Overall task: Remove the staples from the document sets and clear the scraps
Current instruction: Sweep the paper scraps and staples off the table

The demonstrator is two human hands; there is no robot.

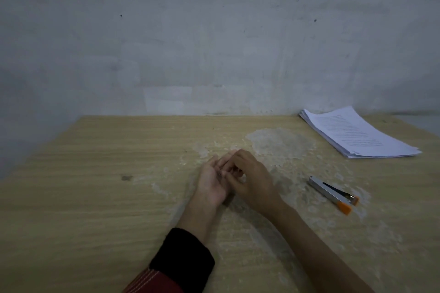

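1. Grey, scuffed plaster wall point(214, 31): fills the upper half and meets the far edge below.
2. Pale wood-grain tabletop point(95, 197): spans the lower half; bears whitish, flaky blotches point(281, 143) across its middle and right.
3. Stack of white printed paper sheets point(357, 133): lies flat at the far right corner, close to the wall, slightly fanned at the edges, well apart from both hands.
4. Left hand point(212, 181): rests on the tabletop near the centre, palm turned up and inward, fingers point(220, 162) fairly straight and relaxed, gripping nothing visible.
5. Right hand point(252, 181): sits just beside and partly over the left, back up, fingers point(232, 169) curled down into the left palm; cannot tell whether anything small is pinched there.
6. Black knitted cuff point(183, 259) on a red sleeve: covers the left forearm near the bottom edge.
7. Silver metal stapler-type tool with an orange end point(333, 194): lies flat on the tabletop to the right of the hands, untouched, orange end nearer the person.
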